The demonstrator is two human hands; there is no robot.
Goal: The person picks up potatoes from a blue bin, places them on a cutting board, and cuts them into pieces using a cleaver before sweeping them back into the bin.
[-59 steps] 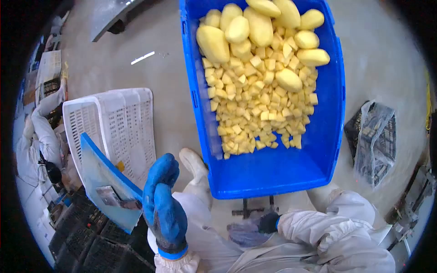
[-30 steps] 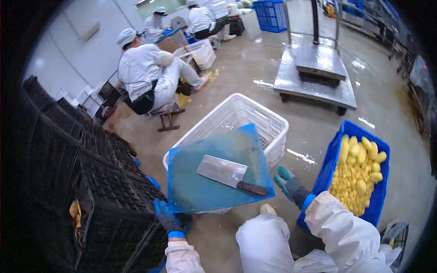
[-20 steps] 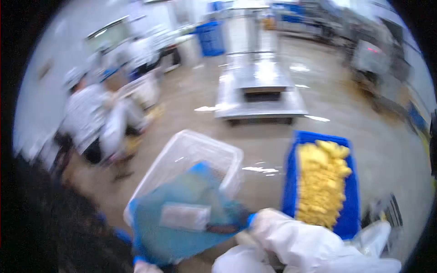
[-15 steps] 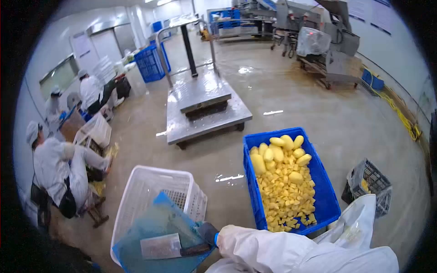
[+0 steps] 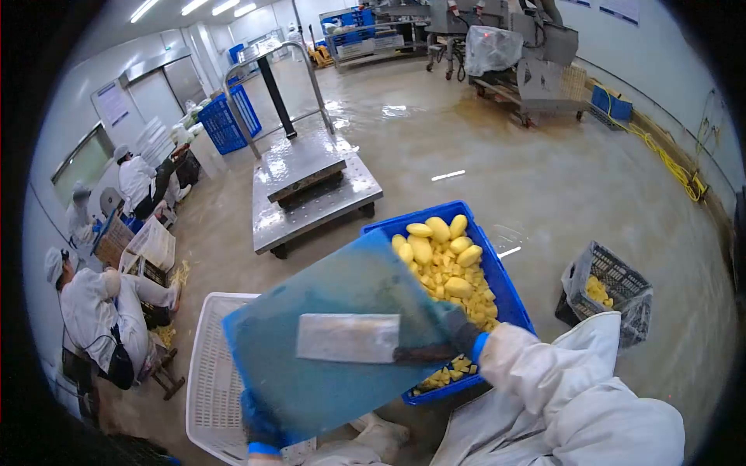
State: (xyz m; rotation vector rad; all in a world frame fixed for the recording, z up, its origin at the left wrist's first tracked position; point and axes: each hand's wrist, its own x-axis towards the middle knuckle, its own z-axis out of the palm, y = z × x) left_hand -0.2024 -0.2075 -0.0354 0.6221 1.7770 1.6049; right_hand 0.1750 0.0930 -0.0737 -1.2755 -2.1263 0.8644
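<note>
A blue cutting board (image 5: 272,342) is tilted in front of me, above the white basket and over part of the blue crate. On it lies a cleaver (image 5: 346,338) with a wide blade and dark handle. My right hand (image 5: 460,329), in a dark glove, grips the board's right edge at the end of the cleaver's handle. My left hand (image 5: 259,423), in a blue glove, holds the board's lower left corner. Behind the board, the blue crate (image 5: 505,283) holds diced potatoes (image 5: 480,309) and several whole peeled potatoes (image 5: 439,229). The board hides part of them.
The white basket (image 5: 206,373) stands at my left under the board. A dark crate (image 5: 614,272) with yellow pieces is at the right. Ahead is a steel platform scale (image 5: 311,210) on wheels. Co-workers in white (image 5: 97,311) sit along the left wall. The floor looks wet.
The cutting board has risen and moved right with the cleaver on it, from over the white basket to partly over the blue crate. My left hand has come into view at its corner.
</note>
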